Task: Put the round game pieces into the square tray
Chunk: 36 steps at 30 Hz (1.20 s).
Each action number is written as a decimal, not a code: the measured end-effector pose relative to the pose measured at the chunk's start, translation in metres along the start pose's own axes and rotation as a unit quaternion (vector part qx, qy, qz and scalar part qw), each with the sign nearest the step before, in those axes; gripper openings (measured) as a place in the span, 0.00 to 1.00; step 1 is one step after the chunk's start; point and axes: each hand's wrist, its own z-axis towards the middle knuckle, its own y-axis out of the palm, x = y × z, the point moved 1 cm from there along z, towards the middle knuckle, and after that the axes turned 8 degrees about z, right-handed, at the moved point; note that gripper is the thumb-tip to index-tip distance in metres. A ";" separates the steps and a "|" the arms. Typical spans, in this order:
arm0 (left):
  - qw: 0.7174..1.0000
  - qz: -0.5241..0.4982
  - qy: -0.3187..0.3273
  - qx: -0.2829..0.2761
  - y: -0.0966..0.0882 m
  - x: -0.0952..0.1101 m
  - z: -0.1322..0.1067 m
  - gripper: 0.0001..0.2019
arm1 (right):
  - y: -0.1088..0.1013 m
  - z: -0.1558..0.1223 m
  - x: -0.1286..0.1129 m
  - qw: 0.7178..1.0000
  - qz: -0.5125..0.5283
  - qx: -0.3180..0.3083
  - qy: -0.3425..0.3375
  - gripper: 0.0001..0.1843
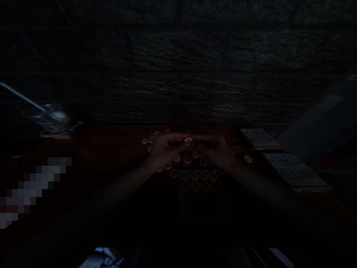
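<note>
Disc (189, 140) pinched in left grip (164, 148); right grip (216, 149) alongside, hold unclear in gloom; box (200, 204) mostly dark.

Very dim light, rough stone-block wall (178, 56), reddish-brown tabletop (117, 149) before it

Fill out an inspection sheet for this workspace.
Surface: reddish-brown table, poorly lit.
Work items: red-marked disc in hand; loose discs scattered around; shallow box holding discs in rows.
Clutter: cup with a straw at left; two flat printed items at right.
Hands: left hand and right hand hold the red-marked disc between their fingertips.
Cables: nothing seen.
Surroundings: textured block wall behind.
</note>
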 end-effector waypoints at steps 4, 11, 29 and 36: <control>1.000 0.010 0.003 0.021 0.000 -0.002 0.000 0.12 | 0.000 0.001 0.000 1.000 -0.002 -0.003 -0.022 0.13; 1.000 0.023 0.007 0.009 0.002 0.002 -0.003 0.10 | 0.001 0.001 0.001 1.000 -0.012 0.012 -0.026 0.15; 1.000 0.006 0.007 -0.007 0.002 0.000 -0.002 0.17 | 0.002 0.000 -0.005 0.997 0.052 0.018 0.051 0.20; 1.000 0.013 -0.007 0.027 0.000 0.001 0.002 0.12 | 0.004 0.001 -0.008 0.997 0.068 -0.003 0.028 0.17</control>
